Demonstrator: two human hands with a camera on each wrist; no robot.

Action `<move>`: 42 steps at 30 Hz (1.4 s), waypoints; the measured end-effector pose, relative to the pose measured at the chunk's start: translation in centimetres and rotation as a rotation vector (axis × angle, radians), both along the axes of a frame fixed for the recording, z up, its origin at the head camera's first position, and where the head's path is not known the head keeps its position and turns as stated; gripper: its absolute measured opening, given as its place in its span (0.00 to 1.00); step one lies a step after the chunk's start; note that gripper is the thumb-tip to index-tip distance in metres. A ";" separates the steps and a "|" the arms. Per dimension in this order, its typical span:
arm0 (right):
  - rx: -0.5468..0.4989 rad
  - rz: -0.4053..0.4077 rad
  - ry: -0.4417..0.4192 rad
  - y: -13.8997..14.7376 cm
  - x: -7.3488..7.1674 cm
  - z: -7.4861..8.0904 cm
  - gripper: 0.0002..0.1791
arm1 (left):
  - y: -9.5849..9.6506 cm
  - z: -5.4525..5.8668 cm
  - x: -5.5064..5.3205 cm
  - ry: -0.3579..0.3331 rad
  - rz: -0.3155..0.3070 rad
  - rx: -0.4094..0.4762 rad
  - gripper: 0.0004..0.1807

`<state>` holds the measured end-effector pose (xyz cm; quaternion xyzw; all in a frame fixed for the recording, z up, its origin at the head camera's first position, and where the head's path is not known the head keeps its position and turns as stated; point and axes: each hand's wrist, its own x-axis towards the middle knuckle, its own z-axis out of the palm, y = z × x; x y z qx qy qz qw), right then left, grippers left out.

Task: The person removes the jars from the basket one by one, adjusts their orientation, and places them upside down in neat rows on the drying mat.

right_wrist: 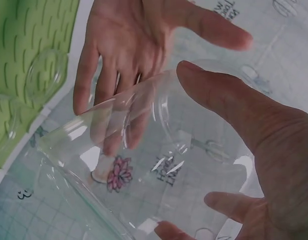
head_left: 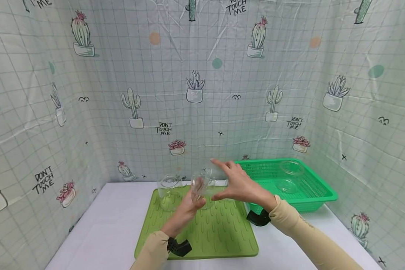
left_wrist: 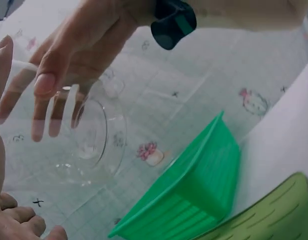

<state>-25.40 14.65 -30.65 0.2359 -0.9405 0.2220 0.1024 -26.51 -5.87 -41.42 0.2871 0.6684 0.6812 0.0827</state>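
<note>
A clear, see-through jar (head_left: 202, 182) is held tilted above the green mat (head_left: 219, 236). My right hand (head_left: 241, 185) grips it, its thumb and fingers spread round the wall, as the right wrist view shows of the jar (right_wrist: 144, 150). My left hand (head_left: 185, 210) is beside the jar, its straight fingers seen through the clear wall and its thumb stretched out. In the left wrist view the jar's round rim (left_wrist: 101, 132) faces the basket side; whether the left hand touches the jar I cannot tell.
Another clear jar (head_left: 170, 193) stands on the mat's back left, and more clear outlines show behind my hands. A green slotted basket (head_left: 314, 200) at the back right holds a clear jar (head_left: 290, 176). A cactus-print curtain (head_left: 202, 52) hangs around the white table (head_left: 98, 232).
</note>
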 end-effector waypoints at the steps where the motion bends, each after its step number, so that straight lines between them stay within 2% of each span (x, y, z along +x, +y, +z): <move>1: 0.005 0.002 -0.002 -0.2 0.1 -0.1 0.61 | 0.2 -0.2 0.0 -0.009 -0.009 0.027 0.49; 7: 0.040 0.016 -0.025 -0.8 0.2 -0.9 0.62 | 0.7 -1.0 0.1 -0.081 -0.011 0.148 0.44; 14: 0.074 0.013 -0.022 -1.3 0.1 -1.4 0.61 | 1.4 -1.8 -0.2 -0.125 -0.068 0.300 0.46; 20: 0.111 -0.002 -0.005 -1.5 -0.1 -1.5 0.62 | 1.7 -1.8 -0.5 -0.144 -0.061 0.352 0.45; 25: 0.069 0.028 -0.032 -1.5 -0.1 -1.5 0.60 | 1.5 -1.7 -0.5 -0.150 -0.049 0.373 0.44; 29: -0.051 0.056 -0.069 -1.3 -0.3 -1.3 0.58 | 1.3 -1.6 -0.5 -0.140 -0.063 0.400 0.43; 34: -0.315 -0.009 -0.167 -0.2 -0.9 -1.0 0.54 | 0.8 -1.2 -0.7 -0.116 -0.048 0.455 0.43; 37: -0.499 -0.017 -0.307 0.7 -1.1 -1.0 0.48 | 0.5 -1.0 -0.7 -0.114 -0.034 0.460 0.45; 42: -0.840 0.082 -0.619 2.0 -1.5 -1.7 0.46 | 0.1 -0.8 -0.8 -0.092 -0.041 0.469 0.47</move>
